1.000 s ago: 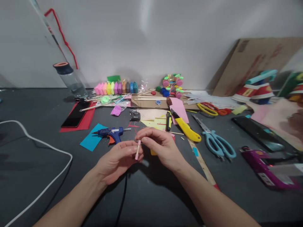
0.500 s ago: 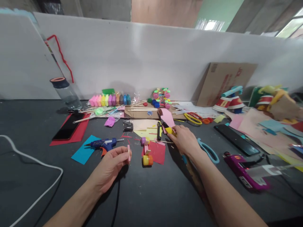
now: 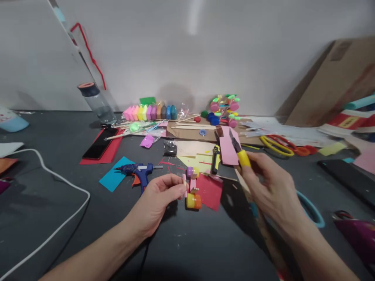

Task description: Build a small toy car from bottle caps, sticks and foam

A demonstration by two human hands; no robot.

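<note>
Between thumb and fingertips my left hand [image 3: 164,197] pinches a small pink strip [image 3: 184,185], held upright. My right hand [image 3: 271,185] is closed around yellow-handled pliers [image 3: 238,148], raised off the table with the dark pointed tip away from me. Just right of the left fingertips stands a small pink model piece [image 3: 193,183] with a purple-and-yellow roll [image 3: 192,171] behind and a yellow-and-orange roll [image 3: 193,201] in front. Red paper [image 3: 209,191] lies beside it. A black-and-yellow utility knife [image 3: 215,159] rests farther back.
A blue glue gun [image 3: 137,170] lies on blue paper [image 3: 115,176] left of my hand. Light-blue scissors [image 3: 313,212] lie by my right forearm. Behind are cardboard [image 3: 187,134], several colored clay packs [image 3: 150,112], a bottle [image 3: 99,105] and a phone [image 3: 101,144]. A white cable [image 3: 83,191] curves at left.
My right hand has lifted the pliers from the table and brought them up, tip pointing away. My left hand keeps the pink strip, now nearer the model piece. The view has shifted left and down.
</note>
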